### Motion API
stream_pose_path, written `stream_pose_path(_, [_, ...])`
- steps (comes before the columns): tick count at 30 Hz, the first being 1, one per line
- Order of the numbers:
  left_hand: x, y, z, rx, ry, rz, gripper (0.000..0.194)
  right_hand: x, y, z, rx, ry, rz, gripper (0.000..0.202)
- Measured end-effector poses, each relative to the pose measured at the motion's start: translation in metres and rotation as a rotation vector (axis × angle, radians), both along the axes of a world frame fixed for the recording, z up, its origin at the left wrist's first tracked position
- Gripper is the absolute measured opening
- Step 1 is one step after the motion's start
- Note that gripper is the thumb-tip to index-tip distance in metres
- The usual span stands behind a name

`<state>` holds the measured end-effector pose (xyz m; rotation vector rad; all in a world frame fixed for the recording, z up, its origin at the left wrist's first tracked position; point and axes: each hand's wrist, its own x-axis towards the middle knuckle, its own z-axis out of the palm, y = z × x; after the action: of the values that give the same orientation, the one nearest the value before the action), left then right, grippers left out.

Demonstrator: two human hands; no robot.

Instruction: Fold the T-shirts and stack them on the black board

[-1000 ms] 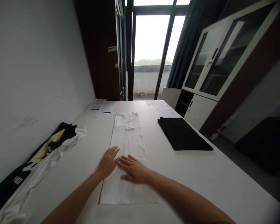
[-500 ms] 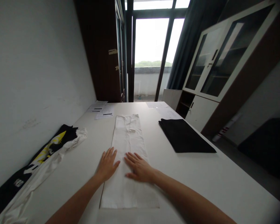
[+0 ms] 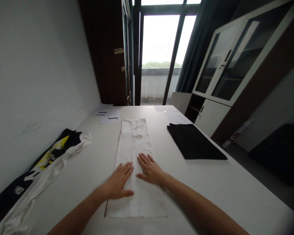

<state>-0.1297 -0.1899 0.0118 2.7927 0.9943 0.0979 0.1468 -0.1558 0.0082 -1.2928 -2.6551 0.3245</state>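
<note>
A white garment (image 3: 134, 143), folded into a long narrow strip, lies lengthwise on the white table (image 3: 88, 176). Its far end shows creases and a small fold, and the near end is a straight edge. My left hand (image 3: 120, 182) rests on the left half of the cloth with the palm down and the thumb pointing right. Slightly farther along, my right hand (image 3: 150, 169) lies on the right half, its fingers stretched forward. Both hands are open on the fabric and grip nothing.
Folded black cloth (image 3: 196, 142) lies to the right. Along the left wall are a black garment with yellow print (image 3: 51, 156) and crumpled white cloth (image 3: 41, 182). Papers (image 3: 110, 114) sit at the far left, more sheets (image 3: 173, 116) at the far right. A cabinet (image 3: 218, 65) stands beyond.
My left hand has slid right and nearer to me across the cloth. The right hand has shifted slightly away and to the right. The folded garment stays in place.
</note>
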Motion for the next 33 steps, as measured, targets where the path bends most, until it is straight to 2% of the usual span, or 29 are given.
stream_pose_path(2, [-0.004, 0.006, -0.003, -0.009, 0.012, 0.016, 0.105, -0.001, 0.003, 0.000, -0.023, -0.014, -0.010, 0.098])
stream_pose_path(4, [-0.011, 0.017, -0.010, 0.003, 0.021, 0.086, 0.097, 0.005, 0.013, -0.001, -0.040, -0.039, -0.081, 0.098])
stream_pose_path(7, [-0.020, 0.035, -0.021, 0.080, 0.007, 0.348, 0.077, 0.018, 0.026, -0.001, -0.042, -0.071, -0.211, 0.097])
stream_pose_path(9, [-0.024, 0.042, -0.026, 0.131, -0.007, 0.524, 0.071, 0.021, 0.027, 0.000, -0.021, -0.071, -0.232, 0.095])
stream_pose_path(10, [-0.024, 0.044, -0.028, 0.149, -0.014, 0.564, 0.070, 0.020, 0.024, 0.000, -0.006, -0.063, -0.209, 0.094])
stream_pose_path(12, [-0.022, 0.042, -0.030, 0.173, -0.035, 0.519, 0.071, 0.014, 0.016, 0.000, 0.022, -0.035, -0.109, 0.093])
stream_pose_path(14, [-0.018, 0.038, -0.031, 0.181, -0.058, 0.384, 0.071, 0.007, 0.012, -0.001, 0.030, -0.010, -0.006, 0.089])
stream_pose_path(16, [-0.017, 0.035, -0.032, 0.165, -0.063, 0.298, 0.070, 0.006, 0.014, -0.002, 0.019, -0.006, 0.006, 0.086])
stream_pose_path(18, [-0.020, 0.038, -0.033, 0.134, -0.047, 0.336, 0.069, 0.013, 0.024, -0.003, 0.007, -0.027, -0.087, 0.084])
stream_pose_path(21, [-0.033, 0.049, -0.035, 0.110, -0.017, 0.523, 0.070, 0.029, 0.038, -0.006, 0.007, -0.063, -0.254, 0.082])
stream_pose_path(23, [-0.041, 0.056, -0.037, 0.115, -0.009, 0.599, 0.072, 0.035, 0.040, -0.009, 0.022, -0.066, -0.287, 0.081])
stream_pose_path(25, [-0.043, 0.058, -0.039, 0.125, -0.020, 0.577, 0.073, 0.035, 0.038, -0.011, 0.039, -0.056, -0.230, 0.081])
stream_pose_path(28, [-0.042, 0.058, -0.040, 0.117, -0.035, 0.468, 0.072, 0.031, 0.035, -0.013, 0.037, -0.039, -0.111, 0.081])
stream_pose_path(30, [-0.041, 0.058, -0.039, 0.102, -0.031, 0.466, 0.071, 0.033, 0.039, -0.013, 0.023, -0.036, -0.143, 0.079])
stream_pose_path(33, [-0.045, 0.061, -0.036, 0.096, -0.025, 0.536, 0.071, 0.041, 0.048, -0.012, 0.005, -0.046, -0.292, 0.077])
